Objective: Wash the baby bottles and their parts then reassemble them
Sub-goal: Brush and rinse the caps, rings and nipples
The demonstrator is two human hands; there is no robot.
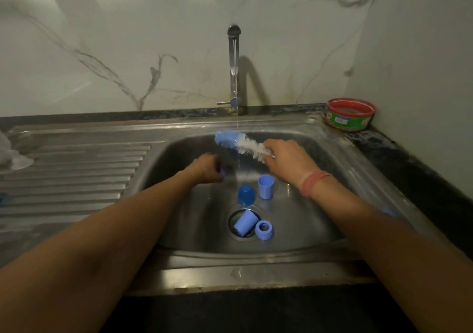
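Bottle caps [265, 187] lie in steel sink [294, 233].

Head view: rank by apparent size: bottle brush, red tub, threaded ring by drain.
1. bottle brush, longest in frame
2. red tub; sits farther back, so true order against the brush is unsure
3. threaded ring, clearly smallest

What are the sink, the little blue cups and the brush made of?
The sink looks like brushed steel: grey, shiny, with pressed ridges beside it. The cups look like matte plastic: smooth, evenly light blue. The brush, held in the right hand, seems to have a blue sponge tip and white bristles, probably nylon; blur leaves that open.
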